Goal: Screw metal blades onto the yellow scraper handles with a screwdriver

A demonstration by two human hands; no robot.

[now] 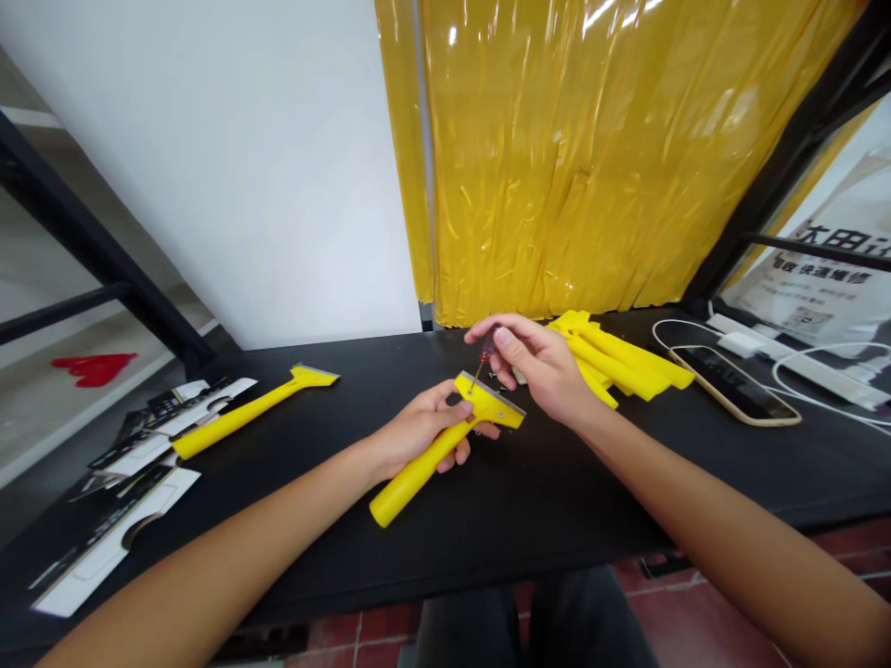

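Observation:
My left hand (426,422) is closed around the neck of a yellow scraper (424,464), just below its wide head. A metal blade runs along the head's far edge, and screws show on its face. In my right hand (543,362) is a small screwdriver (487,345) with a dark, reddish handle, gripped between thumb and fingers. Its shaft points down, and the tip meets the scraper head at the left screw. Small dark bits lie near my right fingers, partly hidden. Another yellow scraper (254,413) with a blade lies on the table to the left.
Several yellow scraper handles (619,357) are piled behind my right hand. A phone (734,385), white cables and a power strip (828,371) lie at the right. Printed cards (118,543) are strewn at the left of the black table (557,520). A yellow plastic curtain (591,167) hangs behind.

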